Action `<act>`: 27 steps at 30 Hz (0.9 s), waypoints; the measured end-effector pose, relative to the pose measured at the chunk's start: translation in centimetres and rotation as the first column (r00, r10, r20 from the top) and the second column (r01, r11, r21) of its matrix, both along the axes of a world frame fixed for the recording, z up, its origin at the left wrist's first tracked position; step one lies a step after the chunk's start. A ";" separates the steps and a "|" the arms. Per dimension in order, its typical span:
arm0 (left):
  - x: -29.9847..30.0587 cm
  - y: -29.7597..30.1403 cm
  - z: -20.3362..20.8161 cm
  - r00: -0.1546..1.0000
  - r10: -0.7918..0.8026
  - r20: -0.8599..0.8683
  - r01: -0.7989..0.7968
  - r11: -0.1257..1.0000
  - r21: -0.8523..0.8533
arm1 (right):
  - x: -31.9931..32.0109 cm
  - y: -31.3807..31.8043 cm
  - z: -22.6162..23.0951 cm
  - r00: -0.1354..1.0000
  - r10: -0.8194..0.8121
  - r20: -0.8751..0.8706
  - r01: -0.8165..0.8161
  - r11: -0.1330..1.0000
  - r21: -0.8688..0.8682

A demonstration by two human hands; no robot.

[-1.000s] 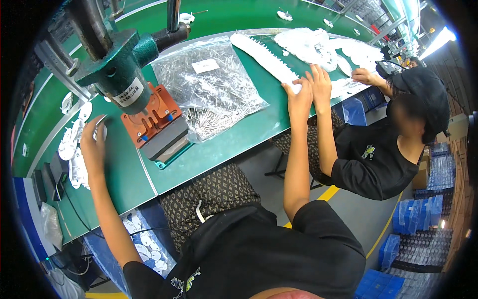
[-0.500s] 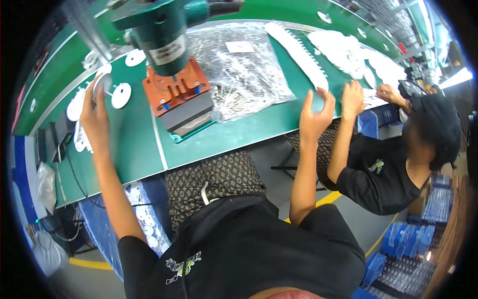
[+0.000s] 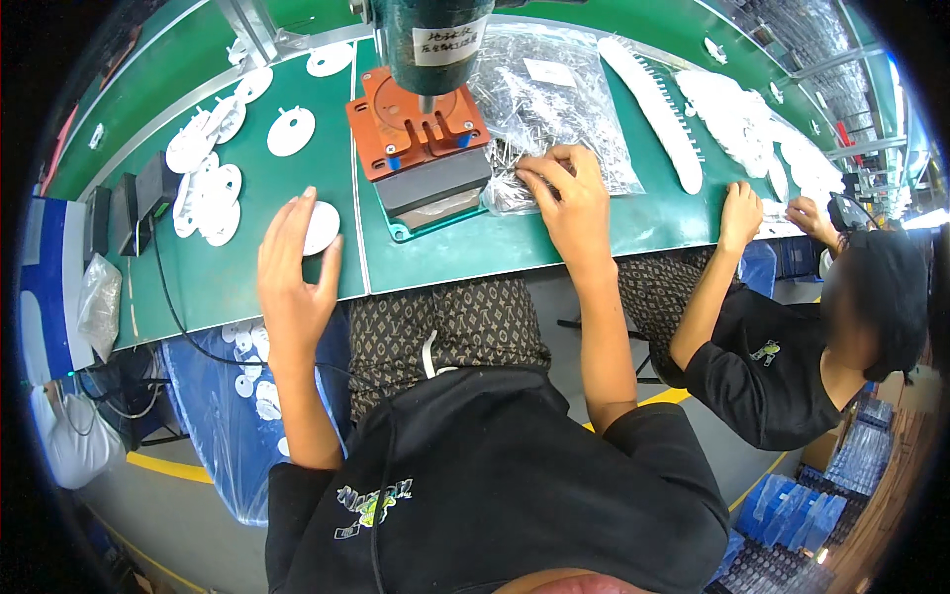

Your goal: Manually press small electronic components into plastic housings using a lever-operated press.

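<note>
My left hand is over the bench, its fingers and thumb closed round the edge of a round white plastic disc. My right hand reaches to the mouth of a clear plastic bag. Its fingertips are pinched together among thin metal pins; what lies between them is too small to make out. Between my hands stands a dark green press above an orange fixture plate on a grey block.
More white discs lie on the green bench at left, near black boxes and a cable. A white strip bristling with pins and white plastic parts lie at right. A co-worker works beside me there.
My left hand has come right and nearer with a white disc from the pile. My right hand has moved left from the bench's right side, down to the pins. The view has shifted.
</note>
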State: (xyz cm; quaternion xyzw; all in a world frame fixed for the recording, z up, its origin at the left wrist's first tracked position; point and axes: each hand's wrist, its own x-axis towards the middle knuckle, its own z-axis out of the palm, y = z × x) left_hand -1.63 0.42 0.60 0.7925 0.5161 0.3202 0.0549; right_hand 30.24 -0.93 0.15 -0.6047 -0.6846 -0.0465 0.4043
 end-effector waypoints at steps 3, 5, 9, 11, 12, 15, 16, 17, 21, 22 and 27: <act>-0.5 -0.1 0.0 0.993 -0.088 0.072 0.093 0.993 -0.070 | 0.1 0.2 -0.2 0.996 0.020 0.084 -0.025 0.998 0.049; -0.7 0.0 0.6 0.982 -0.121 0.145 0.136 0.986 -0.093 | 0.1 0.0 -0.2 0.996 0.006 0.091 -0.013 0.997 0.072; -2.6 0.0 0.7 0.958 -0.144 0.248 0.204 0.950 -0.236 | 0.3 0.0 0.1 0.999 0.036 -0.019 -0.034 0.996 0.085; -3.4 -0.1 0.6 0.960 -0.124 0.250 0.203 0.925 -0.320 | 0.4 -0.1 0.0 0.998 0.044 -0.034 -0.042 0.997 0.071; -3.6 0.0 0.4 0.960 -0.122 0.251 0.201 0.927 -0.318 | 0.4 -0.1 0.0 0.997 0.054 -0.049 -0.052 0.997 0.057; -3.8 0.2 0.0 0.957 -0.114 0.268 0.198 0.929 -0.313 | 0.3 -0.3 0.3 0.994 0.042 -0.100 -0.036 0.997 0.069; -3.7 0.3 -0.1 0.958 -0.154 0.241 0.216 0.941 -0.259 | 0.2 -0.5 0.2 0.994 0.046 -0.100 -0.040 0.997 0.067; -3.5 0.4 -0.2 0.958 -0.194 0.212 0.237 0.950 -0.201 | 0.0 -0.6 0.1 0.926 0.074 -0.371 -0.044 0.995 0.087; -2.3 -0.2 -0.3 0.970 -0.127 0.205 0.168 0.966 -0.195 | -0.3 -1.4 0.9 0.368 0.176 -0.913 -0.202 0.974 0.106; -1.9 -0.4 -0.4 0.971 -0.084 0.225 0.132 0.969 -0.210 | -0.4 -1.5 1.3 0.114 0.170 -0.979 -0.273 0.953 0.134; -0.7 -0.9 1.4 0.986 -0.152 0.063 0.159 0.979 -0.130 | -1.7 -1.8 1.6 0.100 0.110 -0.989 -0.323 0.943 0.072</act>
